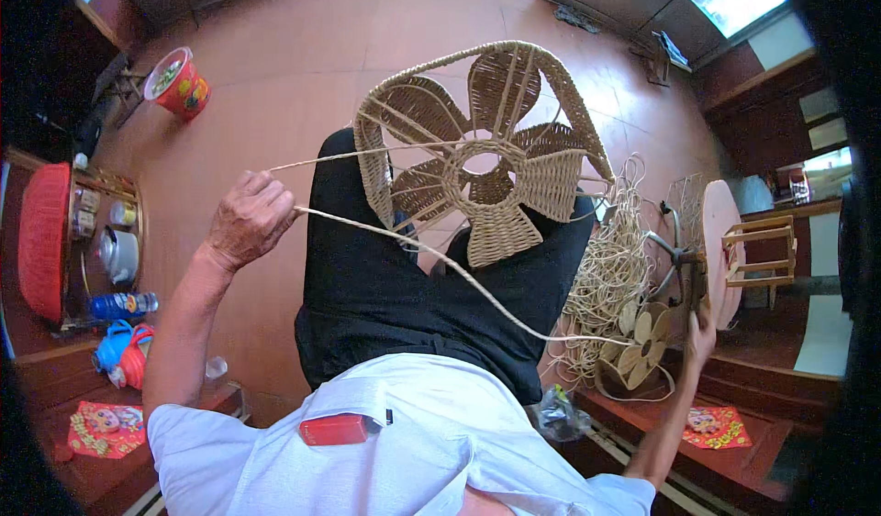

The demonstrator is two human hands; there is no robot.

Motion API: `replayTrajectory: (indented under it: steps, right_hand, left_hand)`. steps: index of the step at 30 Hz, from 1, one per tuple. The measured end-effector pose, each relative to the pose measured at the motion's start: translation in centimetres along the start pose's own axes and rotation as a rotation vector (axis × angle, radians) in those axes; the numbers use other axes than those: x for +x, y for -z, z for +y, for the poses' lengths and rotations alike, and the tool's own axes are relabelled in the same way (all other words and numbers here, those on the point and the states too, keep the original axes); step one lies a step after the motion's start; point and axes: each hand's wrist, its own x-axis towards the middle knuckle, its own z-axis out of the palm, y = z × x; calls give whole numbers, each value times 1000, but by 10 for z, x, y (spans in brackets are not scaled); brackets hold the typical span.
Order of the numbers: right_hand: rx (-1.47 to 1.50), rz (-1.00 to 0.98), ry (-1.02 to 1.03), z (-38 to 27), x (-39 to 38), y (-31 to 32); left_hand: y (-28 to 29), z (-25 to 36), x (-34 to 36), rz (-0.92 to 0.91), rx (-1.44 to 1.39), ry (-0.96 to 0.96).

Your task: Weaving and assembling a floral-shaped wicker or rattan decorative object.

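Note:
A half-woven rattan basket frame [486,163] with a ring centre and petal-shaped panels rests on my lap, over black trousers. My left hand [248,218] is closed on a long rattan strand [440,259] that runs from the frame and sweeps down to the right. My right hand [702,332] reaches far to the right, beside a small woven flower piece [642,346] and a metal stand; its fingers are partly hidden, so its grip is unclear.
A heap of loose rattan strands [610,268] lies at my right. A round wooden disc [720,241] and small wooden frame [762,255] stand further right. A red bucket [179,80] sits on the tiled floor. A low shelf [101,241] at left holds a kettle and bottles.

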Motion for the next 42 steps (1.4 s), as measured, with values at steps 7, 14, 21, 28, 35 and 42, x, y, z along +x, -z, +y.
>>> replayTrajectory:
  steps: [7, 14, 21, 28, 35, 42]
  right_hand:
    - [312, -291, 690, -472, -86, -211]
    - [97, -287, 1056, -551, -85, -287]
    - [57, -381, 962, -546, -77, -324]
    - [119, -314, 935, -553, -79, -330]
    - [103, -301, 912, -555, -80, -332]
    - [-118, -204, 846, -549, -77, -338]
  left_hand:
    - [-2, -30, -20, 67, 33, 69]
    - [24, -37, -29, 44, 86, 97]
    - [24, -59, -55, 24, 106, 193]
    - [23, -185, -154, 65, 257, 511]
    - [36, -267, -240, -130, 34, 904]
    - [-47, -231, -228, -491, -404, 1071]
